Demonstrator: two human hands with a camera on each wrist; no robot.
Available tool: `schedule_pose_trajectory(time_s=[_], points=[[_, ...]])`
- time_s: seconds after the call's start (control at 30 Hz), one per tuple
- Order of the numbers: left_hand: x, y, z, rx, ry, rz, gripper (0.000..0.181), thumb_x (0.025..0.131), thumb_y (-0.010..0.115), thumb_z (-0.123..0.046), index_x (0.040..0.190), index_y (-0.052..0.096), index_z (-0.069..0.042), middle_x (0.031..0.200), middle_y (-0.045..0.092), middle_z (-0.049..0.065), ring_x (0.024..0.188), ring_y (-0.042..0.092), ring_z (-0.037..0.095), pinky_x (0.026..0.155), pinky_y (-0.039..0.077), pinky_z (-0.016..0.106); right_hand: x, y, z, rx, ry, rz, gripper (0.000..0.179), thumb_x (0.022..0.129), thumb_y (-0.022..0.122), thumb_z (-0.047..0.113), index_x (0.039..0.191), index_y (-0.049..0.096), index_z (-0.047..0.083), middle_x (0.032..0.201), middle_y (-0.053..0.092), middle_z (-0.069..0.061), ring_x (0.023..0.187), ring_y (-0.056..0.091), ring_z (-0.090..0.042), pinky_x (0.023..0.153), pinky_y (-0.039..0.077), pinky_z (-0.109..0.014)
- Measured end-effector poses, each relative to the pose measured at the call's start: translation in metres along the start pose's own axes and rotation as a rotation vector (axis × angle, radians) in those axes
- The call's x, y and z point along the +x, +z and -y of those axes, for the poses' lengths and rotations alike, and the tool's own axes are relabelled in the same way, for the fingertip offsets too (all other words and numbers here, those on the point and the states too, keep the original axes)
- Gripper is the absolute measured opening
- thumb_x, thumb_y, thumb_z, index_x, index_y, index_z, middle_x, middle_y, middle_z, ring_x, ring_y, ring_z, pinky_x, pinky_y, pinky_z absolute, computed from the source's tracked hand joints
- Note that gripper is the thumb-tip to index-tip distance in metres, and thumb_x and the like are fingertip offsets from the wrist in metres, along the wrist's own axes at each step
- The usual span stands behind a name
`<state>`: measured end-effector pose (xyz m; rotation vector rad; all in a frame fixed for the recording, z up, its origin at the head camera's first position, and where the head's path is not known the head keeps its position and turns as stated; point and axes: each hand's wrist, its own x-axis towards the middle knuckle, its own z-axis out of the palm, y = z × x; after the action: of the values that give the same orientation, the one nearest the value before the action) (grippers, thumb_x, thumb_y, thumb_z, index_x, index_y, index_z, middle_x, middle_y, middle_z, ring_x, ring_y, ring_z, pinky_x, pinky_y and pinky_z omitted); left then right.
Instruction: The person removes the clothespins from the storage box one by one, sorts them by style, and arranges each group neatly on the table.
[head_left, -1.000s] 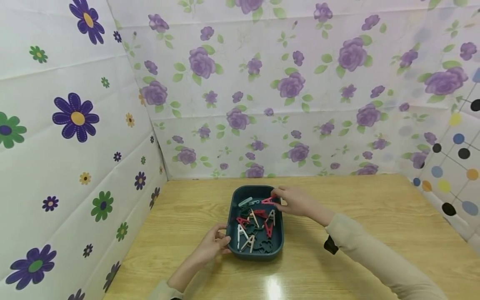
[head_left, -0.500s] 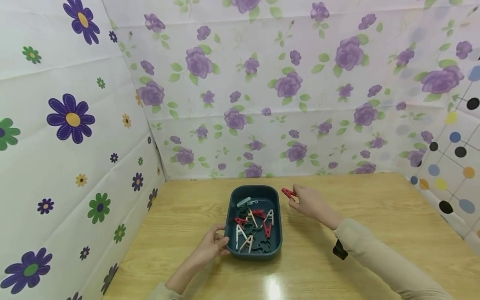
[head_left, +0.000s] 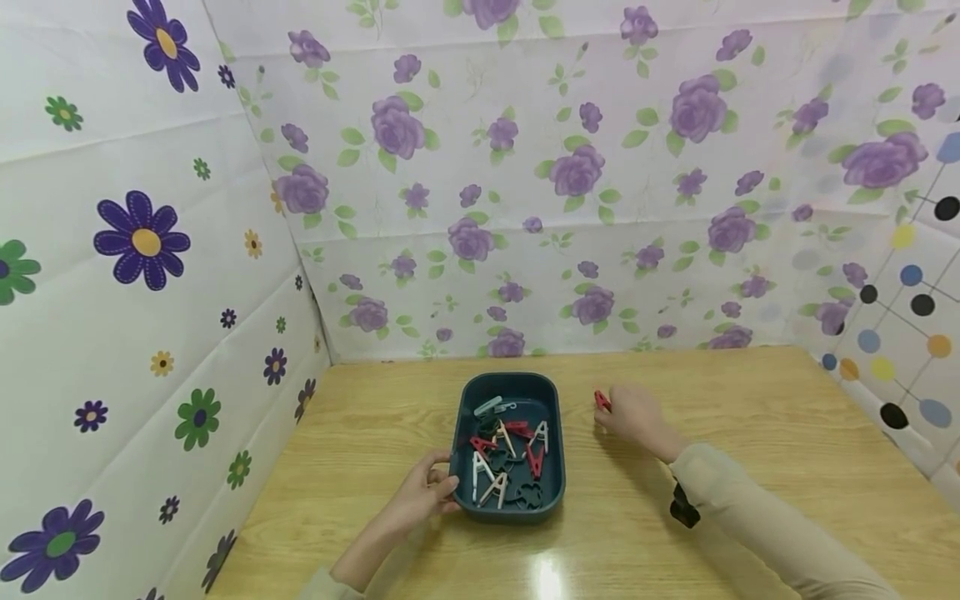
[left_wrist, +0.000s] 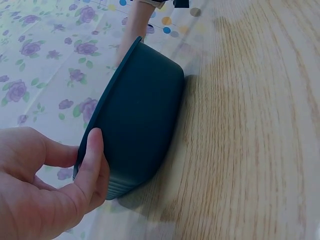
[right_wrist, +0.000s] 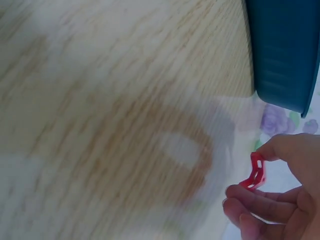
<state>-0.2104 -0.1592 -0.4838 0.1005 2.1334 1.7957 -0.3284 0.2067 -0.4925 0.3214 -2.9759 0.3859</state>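
Observation:
A dark teal plastic bin (head_left: 553, 500) stands on the table with several clothespins inside, among them red clothespins (head_left: 535, 458), a white clothespin (head_left: 481, 473) and a beige one. My left hand (head_left: 420, 492) grips the bin's near left corner; in the left wrist view thumb and fingers (left_wrist: 92, 165) pinch its rim. To the right of the bin, my right hand (head_left: 633, 419) holds a red clothespin (head_left: 602, 401) low over the table. The right wrist view shows that red clothespin (right_wrist: 256, 172) between thumb and fingertips.
Dark green flat shapes (head_left: 528, 496) and a light blue clip (head_left: 487, 406) also lie in the bin. The wooden table (head_left: 720, 400) ends at a flower-printed cloth (head_left: 517, 167) behind, with more printed sheets at both sides.
My right hand has lifted the red clothespin out over the bin's right rim and moved it rightward, then lower toward the table. The left hand keeps its grip on the bin.

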Motion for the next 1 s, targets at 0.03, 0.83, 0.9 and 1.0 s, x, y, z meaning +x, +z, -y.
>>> schedule_pose_trajectory(time_s=[0.03, 0.83, 0.9, 1.0], points=[[0.000, 0.000, 0.000, 0.001, 0.000, 0.001, 0.047, 0.099, 0.049, -0.003, 0.141, 0.030, 0.006, 0.104, 0.055, 0.021, 0.085, 0.062, 0.017, 0.077, 0.059, 0.030, 0.000, 0.001, 0.000, -0.001, 0.016, 0.008, 0.044, 0.087, 0.063, 0.027, 0.053, 0.036, 0.017, 0.046, 0.036, 0.006, 0.043, 0.029, -0.008, 0.038, 0.018, -0.021], [-0.002, 0.003, 0.001, 0.016, -0.013, -0.022, 0.046, 0.100, 0.049, -0.006, 0.141, 0.031, 0.004, 0.103, 0.055, 0.021, 0.081, 0.061, 0.015, 0.078, 0.059, 0.034, -0.001, -0.001, 0.006, 0.035, 0.083, 0.006, 0.050, 0.099, 0.049, 0.032, 0.054, 0.034, 0.016, 0.047, 0.027, 0.005, 0.043, 0.023, -0.009, 0.037, 0.016, -0.021], [-0.002, 0.003, 0.001, 0.015, -0.008, -0.022, 0.046, 0.100, 0.049, -0.005, 0.141, 0.031, 0.005, 0.103, 0.056, 0.021, 0.081, 0.061, 0.015, 0.078, 0.059, 0.035, 0.000, -0.005, 0.008, 0.066, 0.069, 0.009, 0.049, 0.099, 0.048, 0.030, 0.054, 0.038, 0.015, 0.045, 0.031, 0.005, 0.041, 0.024, -0.009, 0.036, 0.017, -0.021], [-0.002, 0.003, 0.001, 0.012, -0.001, -0.020, 0.046, 0.100, 0.049, -0.005, 0.141, 0.031, 0.005, 0.103, 0.056, 0.021, 0.081, 0.061, 0.014, 0.078, 0.059, 0.035, 0.002, -0.011, 0.011, 0.114, 0.049, 0.026, 0.049, 0.101, 0.046, 0.029, 0.054, 0.047, 0.013, 0.043, 0.045, 0.003, 0.038, 0.031, -0.009, 0.036, 0.021, -0.020]])
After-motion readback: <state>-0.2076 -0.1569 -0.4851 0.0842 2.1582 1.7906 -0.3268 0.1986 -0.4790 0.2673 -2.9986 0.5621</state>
